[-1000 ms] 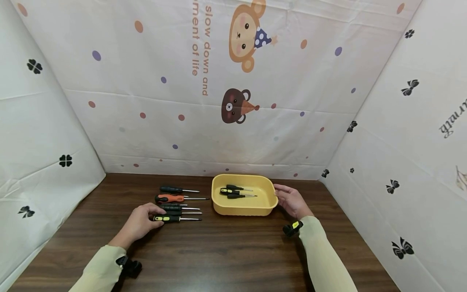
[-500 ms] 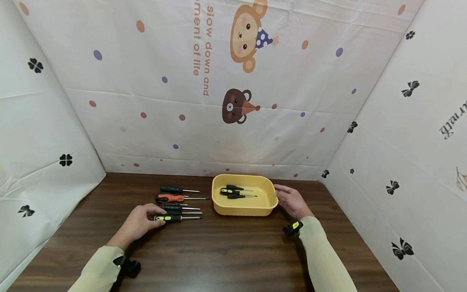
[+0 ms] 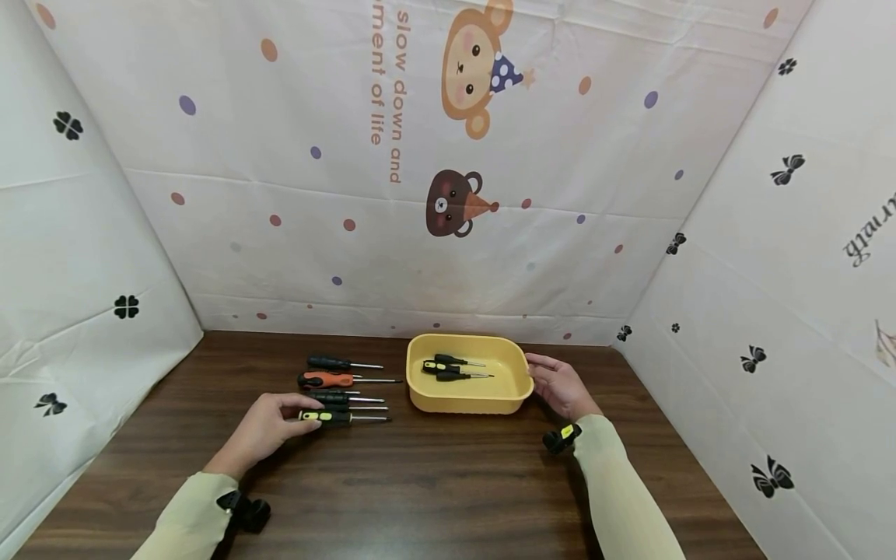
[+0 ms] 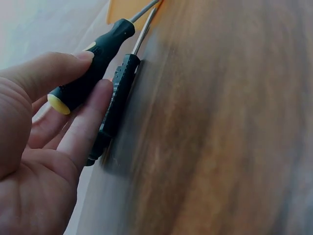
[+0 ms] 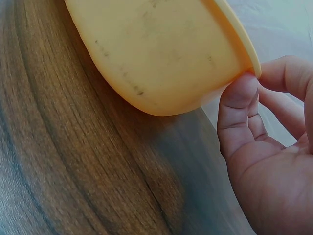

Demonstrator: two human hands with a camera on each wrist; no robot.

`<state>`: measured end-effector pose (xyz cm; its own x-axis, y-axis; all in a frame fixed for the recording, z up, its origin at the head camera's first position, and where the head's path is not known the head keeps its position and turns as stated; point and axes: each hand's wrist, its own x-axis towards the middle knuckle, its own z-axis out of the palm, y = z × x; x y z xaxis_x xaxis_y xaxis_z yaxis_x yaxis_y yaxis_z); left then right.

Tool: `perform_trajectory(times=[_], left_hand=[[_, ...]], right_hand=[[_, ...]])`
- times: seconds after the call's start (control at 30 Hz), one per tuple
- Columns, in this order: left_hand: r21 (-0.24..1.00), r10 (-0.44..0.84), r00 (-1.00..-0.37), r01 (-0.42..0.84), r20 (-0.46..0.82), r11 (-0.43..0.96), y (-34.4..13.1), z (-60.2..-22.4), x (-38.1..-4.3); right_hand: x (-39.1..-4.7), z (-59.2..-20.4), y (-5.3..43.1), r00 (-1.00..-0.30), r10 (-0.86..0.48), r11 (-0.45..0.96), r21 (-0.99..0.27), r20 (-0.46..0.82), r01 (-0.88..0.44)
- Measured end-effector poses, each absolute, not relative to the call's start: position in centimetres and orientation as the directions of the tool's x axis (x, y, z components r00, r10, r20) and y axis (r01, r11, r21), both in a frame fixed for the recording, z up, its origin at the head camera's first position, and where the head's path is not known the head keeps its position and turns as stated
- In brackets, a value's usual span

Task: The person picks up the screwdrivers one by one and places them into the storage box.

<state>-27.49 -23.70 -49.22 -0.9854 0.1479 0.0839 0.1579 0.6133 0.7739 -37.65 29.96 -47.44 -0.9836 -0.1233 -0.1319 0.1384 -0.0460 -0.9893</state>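
Thumb and fingers of my left hand (image 3: 262, 432) pinch the handle of a black screwdriver with yellow patches (image 3: 339, 418). In the left wrist view this screwdriver (image 4: 98, 63) is raised above a neighbouring black-handled screwdriver (image 4: 122, 93), its yellow butt end near my palm. My right hand (image 3: 560, 385) is at the right end of a yellow plastic bin (image 3: 465, 405). The right wrist view has the thumb and fingers pinching the bin's rim (image 5: 252, 54). Three small black-handled screwdrivers lie inside the bin, one with yellow marks (image 3: 439, 367).
Beyond my left hand, more screwdrivers lie side by side on the brown wooden table (image 3: 448, 482), among them an orange-handled one (image 3: 327, 380) and a black one (image 3: 329, 363) farthest back. A white printed cloth (image 3: 392, 257) stands behind the table and along both sides.
The yellow-patched screwdriver has shifted slightly right and away from me, with my left hand moving along with it. My right hand and the bin have stayed in place.
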Motion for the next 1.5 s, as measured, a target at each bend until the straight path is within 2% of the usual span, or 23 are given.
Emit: perform_trajectory(times=[0.63,1.13,1.5], left_hand=[[0.877,0.111,-0.982,0.187,0.154,0.442,-22.8,-48.7,-27.8],[0.898,0.129,-0.969,0.245,0.211,0.365,-21.0,-47.6,-28.2],[0.904,0.158,-0.944,0.325,0.290,0.279,-18.7,-46.9,-29.3]], right_hand=[[-37.6,-47.2,29.8,-0.984,-0.126,-0.059,-0.990,-0.123,0.131],[-37.7,-47.6,30.1,-0.982,-0.146,-0.084,-0.988,-0.117,0.130],[-38.0,-47.7,30.0,-0.987,-0.113,-0.068,-0.990,-0.115,0.123]])
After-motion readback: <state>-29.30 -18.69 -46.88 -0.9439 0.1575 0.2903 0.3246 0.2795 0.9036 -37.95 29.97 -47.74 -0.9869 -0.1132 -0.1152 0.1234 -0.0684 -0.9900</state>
